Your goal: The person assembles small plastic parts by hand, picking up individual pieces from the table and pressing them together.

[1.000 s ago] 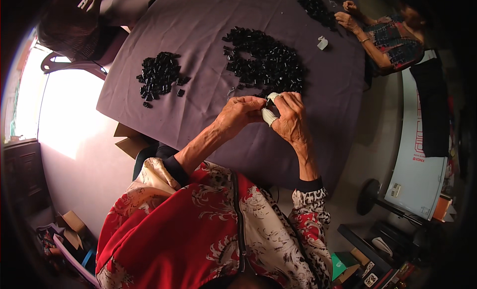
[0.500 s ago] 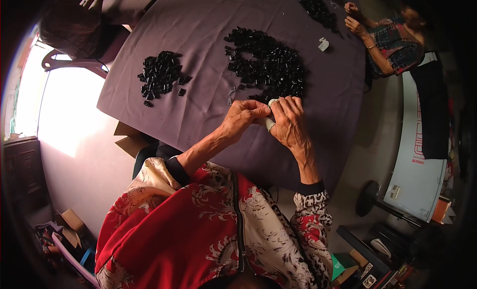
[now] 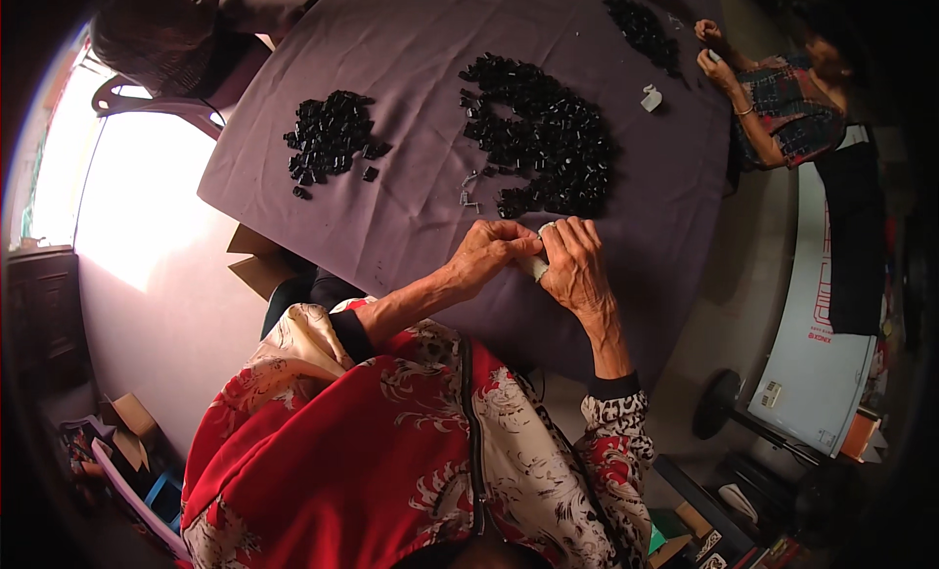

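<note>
Pieces, small, black and glossy (image 3: 572,149), lie in a large heap on the table, just beyond the hands that I watch through the head camera. The left hand (image 3: 486,254) and right hand (image 3: 579,271) meet over the near part of the purple-brown tablecloth (image 3: 411,202), their fingers curled inward and their tips together. I cannot tell whether either hand's fingers are pressed shut or pinch something, since the knuckles hide the space between them. Whitish coverings (image 3: 534,266) show on fingers of the right hand. Near the heap's lower left edge I see a few thin grey bits (image 3: 470,190). Well to the left lies a smaller black heap (image 3: 333,134), with a few pieces loose beside it. Off to the right I find a small white object (image 3: 651,99), and farther away another black heap (image 3: 641,31). Beside that, at the table's right edge, a co-worker's hands (image 3: 719,70) are raised.
</note>
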Demonstrator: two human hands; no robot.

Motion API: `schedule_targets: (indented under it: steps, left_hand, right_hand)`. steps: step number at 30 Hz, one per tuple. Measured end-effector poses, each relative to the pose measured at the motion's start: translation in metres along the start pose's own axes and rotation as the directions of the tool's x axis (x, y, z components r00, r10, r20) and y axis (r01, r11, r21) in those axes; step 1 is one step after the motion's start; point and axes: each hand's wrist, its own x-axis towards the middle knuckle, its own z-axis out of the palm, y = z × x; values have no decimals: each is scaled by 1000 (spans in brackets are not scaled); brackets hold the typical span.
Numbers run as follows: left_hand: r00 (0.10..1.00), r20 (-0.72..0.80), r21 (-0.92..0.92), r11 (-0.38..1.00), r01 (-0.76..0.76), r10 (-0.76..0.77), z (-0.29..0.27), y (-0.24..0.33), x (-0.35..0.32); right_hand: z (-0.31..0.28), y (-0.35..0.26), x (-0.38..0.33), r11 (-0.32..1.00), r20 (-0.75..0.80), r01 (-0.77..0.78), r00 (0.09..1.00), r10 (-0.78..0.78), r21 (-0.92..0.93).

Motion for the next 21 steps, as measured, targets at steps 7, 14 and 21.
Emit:
schedule_targets:
  steps: [7, 14, 21]
  left_hand:
    - [999, -33, -50, 999, -11, 9, 7, -2, -3]
    - [998, 15, 22, 998, 53, -53, 4, -3, -4]
    - [998, 4, 47, 997, 56, -56, 6, 0, -5]
  right_hand:
    - [7, 3, -7, 998, -16, 36, 999, -35, 48]
    - [13, 4, -12, 999, -30, 44, 999, -44, 9]
    - [15, 6, -12, 997, -62, 72, 996, -71, 13]
